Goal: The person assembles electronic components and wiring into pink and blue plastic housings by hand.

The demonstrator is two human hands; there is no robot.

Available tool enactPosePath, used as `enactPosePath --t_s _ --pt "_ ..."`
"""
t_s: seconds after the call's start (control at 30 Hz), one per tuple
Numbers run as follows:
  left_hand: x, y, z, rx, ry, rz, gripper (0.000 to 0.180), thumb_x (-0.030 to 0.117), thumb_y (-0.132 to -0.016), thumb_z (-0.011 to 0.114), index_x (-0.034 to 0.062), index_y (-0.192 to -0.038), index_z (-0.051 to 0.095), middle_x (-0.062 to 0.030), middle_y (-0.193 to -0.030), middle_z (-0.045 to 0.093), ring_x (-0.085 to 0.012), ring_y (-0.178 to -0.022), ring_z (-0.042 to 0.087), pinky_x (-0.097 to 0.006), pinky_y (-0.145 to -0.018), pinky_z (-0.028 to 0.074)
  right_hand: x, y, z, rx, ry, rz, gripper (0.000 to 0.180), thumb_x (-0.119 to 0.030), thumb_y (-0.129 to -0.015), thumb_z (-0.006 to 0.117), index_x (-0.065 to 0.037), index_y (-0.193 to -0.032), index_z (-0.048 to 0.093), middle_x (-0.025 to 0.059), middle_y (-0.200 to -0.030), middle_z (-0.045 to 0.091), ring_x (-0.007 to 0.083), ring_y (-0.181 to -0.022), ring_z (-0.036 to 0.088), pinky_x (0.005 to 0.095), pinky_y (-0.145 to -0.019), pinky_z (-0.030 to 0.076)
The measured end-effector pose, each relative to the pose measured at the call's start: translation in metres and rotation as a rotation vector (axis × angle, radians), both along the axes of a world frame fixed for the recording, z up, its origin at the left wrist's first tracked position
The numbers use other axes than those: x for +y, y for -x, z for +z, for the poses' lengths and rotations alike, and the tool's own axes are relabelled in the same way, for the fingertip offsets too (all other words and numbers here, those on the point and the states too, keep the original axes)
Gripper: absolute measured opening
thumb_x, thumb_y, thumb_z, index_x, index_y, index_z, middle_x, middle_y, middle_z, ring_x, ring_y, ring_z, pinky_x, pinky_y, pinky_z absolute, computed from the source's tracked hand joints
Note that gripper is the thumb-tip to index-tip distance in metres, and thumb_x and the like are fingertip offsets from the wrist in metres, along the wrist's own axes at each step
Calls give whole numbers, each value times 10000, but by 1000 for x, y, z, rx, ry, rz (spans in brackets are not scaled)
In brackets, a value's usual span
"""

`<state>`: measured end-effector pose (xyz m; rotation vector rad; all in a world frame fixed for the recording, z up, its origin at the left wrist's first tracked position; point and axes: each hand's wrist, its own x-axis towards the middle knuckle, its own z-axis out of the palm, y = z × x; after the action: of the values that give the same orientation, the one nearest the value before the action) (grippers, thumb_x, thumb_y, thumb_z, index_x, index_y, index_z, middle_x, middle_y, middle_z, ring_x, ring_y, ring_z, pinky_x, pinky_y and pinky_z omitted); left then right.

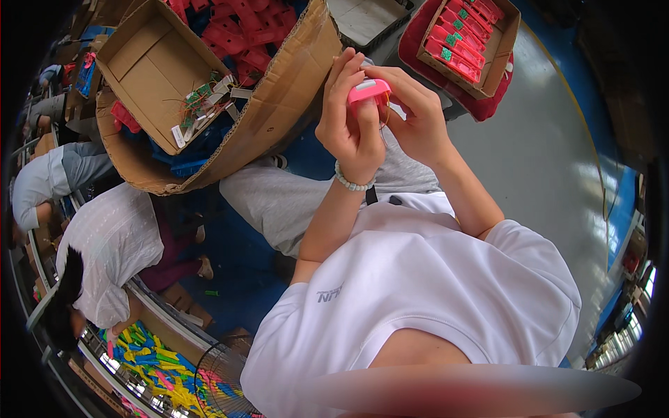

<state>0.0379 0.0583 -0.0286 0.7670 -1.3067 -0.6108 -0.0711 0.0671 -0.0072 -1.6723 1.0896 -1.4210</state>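
Observation:
In front of my chest, both hands hold a pink-red plastic housing [380,88] with a pale rectangular patch on its end. My left hand [353,132], with a beaded bracelet at the wrist, is wrapped round its left side, thumb against the underside. On the other side, the fingers of my right hand [420,115] close over the top and right edge. A thin wire hangs from the housing by the right fingers. The inside of the housing is mostly hidden by my hands.
Left of my hands, a large carton [279,90] holds many red housings [244,28]. A shallow cardboard box [136,52] with wired green circuit boards [202,92] rests on it. At upper right, another box [512,31] holds red housings with green boards. Other people [111,244] bend over bins at left.

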Motion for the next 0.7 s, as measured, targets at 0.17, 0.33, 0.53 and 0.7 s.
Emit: enactPosePath --t_s 0.17,0.33,0.53,0.7 --pt "-1 2 -2 -66 66 40 278 29 -883 498 -39 -1138 586 -207 -1178 654 -394 -1212 564 -513 -1068 389 1 -1 -5 93 132 -48 468 188 -683 623 -1 -1111 635 142 -1109 657 308 -975 644 341 -789 555" --pt "-5 11 2 -128 158 -5 250 27 -879 508 -37 -1104 595 -203 -1110 679 -390 -1156 605 -572 -1070 365 7 4 -9 17 29 -83 396 163 -691 621 3 -1053 624 150 -1030 653 325 -916 639 356 -752 531" --pt "-12 27 -4 -142 -18 -116 286 93 -919 537 -39 -1166 588 -195 -1108 679 -342 -1097 643 -473 -1033 435 4 26 -30 95 -3 -121 326 147 -746 585 5 -1040 574 140 -960 652 281 -844 647 331 -729 518" --pt "-4 29 -29 -267 -419 -419 358 226 -969 571 -33 -1216 590 -187 -968 696 -231 -870 685 -322 -759 526 0 75 -46 -542 -379 -191 370 -11 -868 673 -4 -1214 545 70 -1090 658 127 -1012 623 296 -886 509"
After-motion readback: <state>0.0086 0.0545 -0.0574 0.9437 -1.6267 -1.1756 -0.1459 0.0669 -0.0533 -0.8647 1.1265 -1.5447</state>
